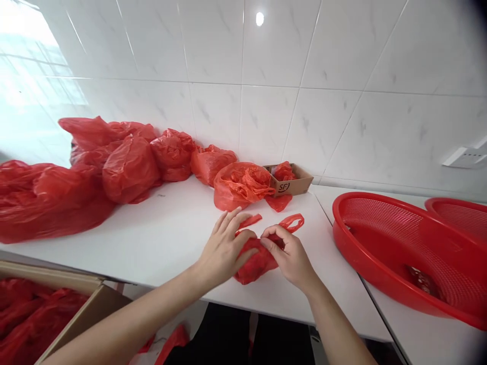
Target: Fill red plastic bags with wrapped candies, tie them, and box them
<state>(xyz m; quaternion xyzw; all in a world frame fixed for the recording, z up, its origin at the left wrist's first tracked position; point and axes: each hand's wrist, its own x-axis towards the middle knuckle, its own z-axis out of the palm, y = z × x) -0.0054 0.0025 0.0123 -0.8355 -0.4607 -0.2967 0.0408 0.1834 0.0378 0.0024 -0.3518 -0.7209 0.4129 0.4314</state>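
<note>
A small red plastic bag (251,268) lies on the white table near its front edge, with something dark inside that I cannot make out. My left hand (228,248) rests against the bag's left side, fingers spread and thumb over the plastic. At the bag's upper right, my right hand (287,253) pinches the plastic between thumb and fingers. One looped handle (293,222) sticks out beyond my right hand, and another strip of red plastic shows past my left fingers.
Several full red bags (131,170) line the tiled wall. A small cardboard box (300,183) holds red plastic. Red baskets (380,243) stand at right. A large carton (91,304) of red bags sits lower left.
</note>
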